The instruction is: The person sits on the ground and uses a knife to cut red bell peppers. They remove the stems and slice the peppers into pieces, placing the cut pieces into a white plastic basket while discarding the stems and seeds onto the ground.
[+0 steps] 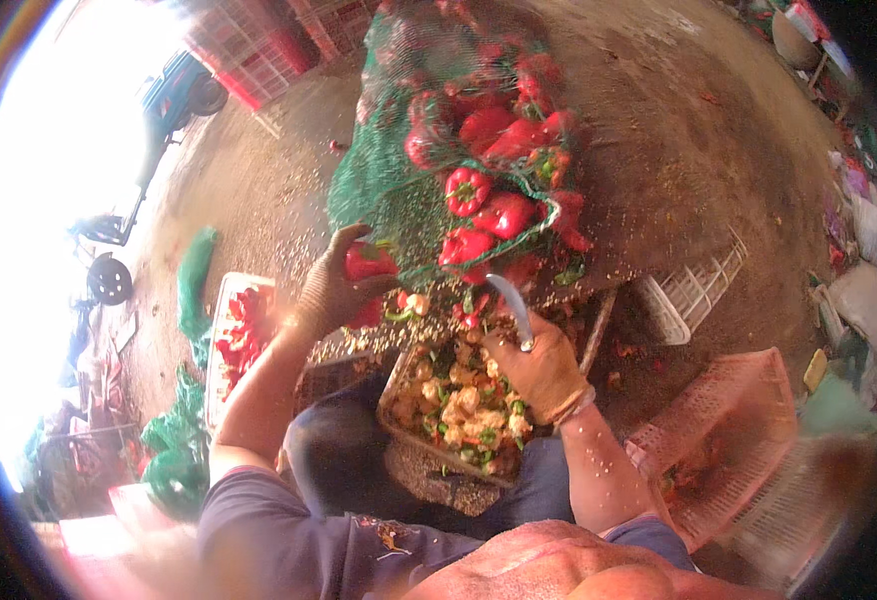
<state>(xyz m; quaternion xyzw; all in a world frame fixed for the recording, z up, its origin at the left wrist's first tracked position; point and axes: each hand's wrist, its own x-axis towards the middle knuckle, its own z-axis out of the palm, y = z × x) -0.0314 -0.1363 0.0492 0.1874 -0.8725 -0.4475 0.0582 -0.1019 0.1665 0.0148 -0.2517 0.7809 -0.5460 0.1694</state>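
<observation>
My gloved left hand (324,292) has its fingers around a red bell pepper (367,260) above the littered work surface. In my gloved right hand (543,371) is a small knife with a curved blade (512,300), its tip pointing up and away from me. Beyond both hands lies a green mesh bag (371,187), its mouth facing me. Red bell peppers (506,214) fill the bag and show at its mouth. Below my hands, between my knees, a tray (392,390) holds pale seed cores and green stem pieces (468,412).
Cut red pepper pieces (240,330) fill a pale crate (217,382) at left. Pink plastic crates (738,420) stand at right, near a tipped white crate (671,311). Loose seeds (378,341) cover the work surface edge. Green mesh (176,450) lies at lower left.
</observation>
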